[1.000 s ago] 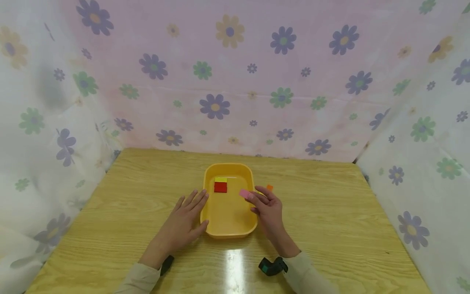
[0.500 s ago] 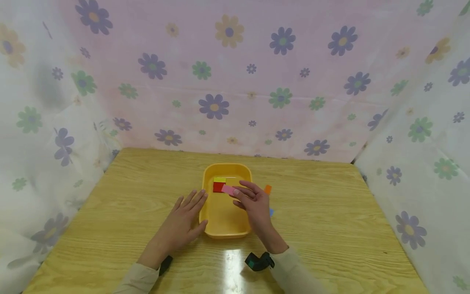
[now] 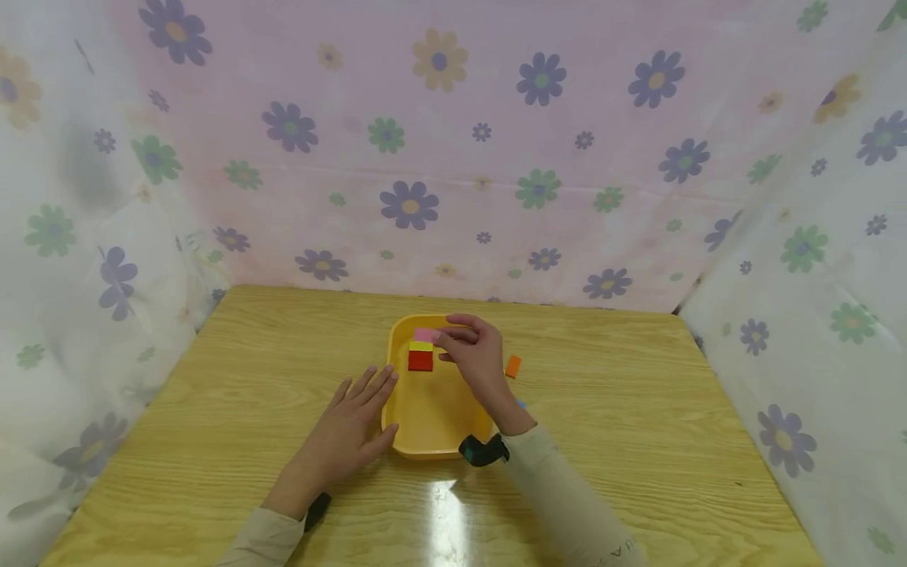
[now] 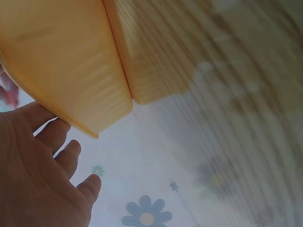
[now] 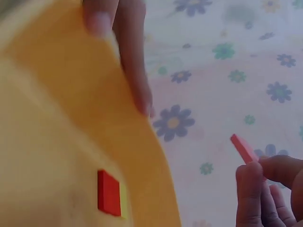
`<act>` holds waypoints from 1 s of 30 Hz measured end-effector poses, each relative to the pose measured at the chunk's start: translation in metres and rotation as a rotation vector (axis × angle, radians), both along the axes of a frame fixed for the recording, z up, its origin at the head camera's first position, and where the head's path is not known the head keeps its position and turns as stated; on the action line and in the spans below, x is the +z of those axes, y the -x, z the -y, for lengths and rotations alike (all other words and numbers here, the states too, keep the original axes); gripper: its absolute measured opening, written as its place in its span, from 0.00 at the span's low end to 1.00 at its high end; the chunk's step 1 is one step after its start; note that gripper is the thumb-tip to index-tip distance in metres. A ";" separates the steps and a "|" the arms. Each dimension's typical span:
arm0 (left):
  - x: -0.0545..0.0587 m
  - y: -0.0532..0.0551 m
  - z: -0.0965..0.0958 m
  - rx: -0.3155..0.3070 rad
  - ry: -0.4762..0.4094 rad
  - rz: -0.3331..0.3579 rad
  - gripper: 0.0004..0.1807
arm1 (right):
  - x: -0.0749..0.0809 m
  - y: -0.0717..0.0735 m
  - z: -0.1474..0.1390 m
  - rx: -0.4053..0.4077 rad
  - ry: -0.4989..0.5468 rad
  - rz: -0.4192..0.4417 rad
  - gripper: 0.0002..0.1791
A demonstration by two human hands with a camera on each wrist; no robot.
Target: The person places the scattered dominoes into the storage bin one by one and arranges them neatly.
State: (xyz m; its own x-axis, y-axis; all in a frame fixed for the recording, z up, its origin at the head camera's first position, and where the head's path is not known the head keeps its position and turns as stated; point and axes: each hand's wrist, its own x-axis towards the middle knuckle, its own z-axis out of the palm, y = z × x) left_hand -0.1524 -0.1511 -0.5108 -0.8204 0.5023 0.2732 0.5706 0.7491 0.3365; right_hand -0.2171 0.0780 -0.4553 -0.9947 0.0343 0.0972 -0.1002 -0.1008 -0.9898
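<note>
My right hand (image 3: 476, 354) pinches a flat pink block (image 3: 425, 335) between thumb and fingers, over the far end of a yellow tray (image 3: 437, 457). In the right wrist view the pink block (image 5: 243, 149) shows edge-on at the fingertips. Inside the tray a red block (image 3: 420, 361) and a yellow block (image 3: 421, 346) lie side by side, the yellow one right by the pink piece in the head view. My left hand (image 3: 347, 429) rests with straight, spread fingers on the tray's left rim; in the left wrist view its fingers (image 4: 53, 135) touch the tray's outer wall.
An orange block (image 3: 513, 366) lies on the wooden table (image 3: 623, 409) right of the tray. Part of a blue block (image 3: 521, 405) peeks out beside my right wrist. Flower-printed curtains (image 3: 439, 157) enclose the back and both sides.
My right hand has carried the pink block left and away from me, from the tray's right side to beyond the yellow block. The left hand stays on the rim.
</note>
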 end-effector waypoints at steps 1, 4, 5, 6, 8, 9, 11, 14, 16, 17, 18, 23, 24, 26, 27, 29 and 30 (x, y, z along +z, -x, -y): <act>0.000 0.000 0.000 0.001 0.000 0.000 0.40 | -0.001 0.004 0.001 -0.001 -0.032 -0.008 0.16; -0.001 0.000 0.000 0.001 0.002 0.013 0.40 | -0.005 0.014 0.003 0.006 -0.096 -0.023 0.16; -0.001 0.000 0.000 0.000 0.002 0.021 0.40 | -0.006 0.017 0.003 0.008 -0.112 -0.020 0.16; -0.001 0.000 0.000 -0.001 0.000 0.029 0.40 | -0.008 0.019 0.004 0.011 -0.123 -0.013 0.16; -0.001 0.000 0.000 0.000 -0.001 0.036 0.40 | -0.012 0.024 0.005 0.022 -0.149 0.012 0.18; -0.001 0.000 0.000 -0.001 -0.004 0.032 0.40 | -0.014 0.026 0.006 0.028 -0.165 0.031 0.19; -0.001 0.000 0.000 -0.001 -0.005 0.020 0.40 | -0.016 0.029 0.007 0.042 -0.206 0.074 0.21; 0.000 0.000 0.000 -0.002 -0.011 -0.008 0.40 | -0.020 0.032 0.008 0.057 -0.303 0.155 0.25; 0.000 0.000 0.000 -0.002 -0.009 -0.018 0.40 | -0.022 0.033 0.008 0.067 -0.373 0.202 0.26; -0.001 0.000 0.000 -0.003 -0.009 -0.017 0.40 | -0.024 0.034 0.008 0.073 -0.412 0.217 0.26; -0.001 0.000 0.000 -0.004 -0.010 -0.014 0.40 | -0.026 0.034 0.008 0.076 -0.457 0.224 0.26; -0.001 0.000 0.000 0.000 0.000 0.003 0.40 | -0.034 0.034 0.008 0.088 -0.601 0.216 0.26; -0.001 0.000 0.000 0.000 -0.001 0.000 0.40 | -0.035 0.034 0.008 0.088 -0.626 0.213 0.27; -0.001 0.000 0.000 0.001 -0.005 -0.010 0.40 | -0.037 0.034 0.009 0.095 -0.664 0.222 0.27; -0.002 0.000 0.000 0.001 -0.008 -0.016 0.40 | -0.037 0.034 0.009 0.095 -0.687 0.229 0.27; -0.002 0.000 0.000 0.000 -0.016 -0.023 0.40 | -0.039 0.035 0.010 0.093 -0.729 0.245 0.27; -0.002 0.000 0.000 0.000 -0.019 -0.026 0.39 | -0.041 0.035 0.010 0.094 -0.748 0.251 0.27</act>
